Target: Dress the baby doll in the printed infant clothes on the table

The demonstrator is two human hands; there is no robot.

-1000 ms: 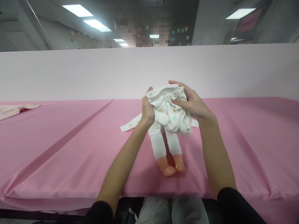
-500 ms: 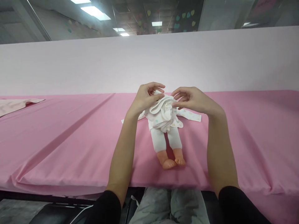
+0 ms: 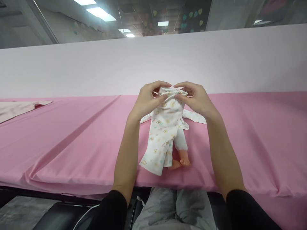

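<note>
My left hand and my right hand pinch the elastic waistband of small white printed baby trousers, holding them up so the legs hang down. Beneath the trousers a doll lies on its back on the pink table cover, feet toward me. The doll wears white leggings, and its bare feet show past the trouser hem. The trousers and my hands hide its upper body. White printed sleeves stick out to the sides behind my hands.
A pale pink garment lies flat at the far left of the table. A tall light pink partition runs along the table's far side. The table's front edge is close to my lap, and the cover has folds at left.
The bunched white cloth in my hands has unfurled into trousers hanging over the doll. My hands moved closer together onto the waistband.
</note>
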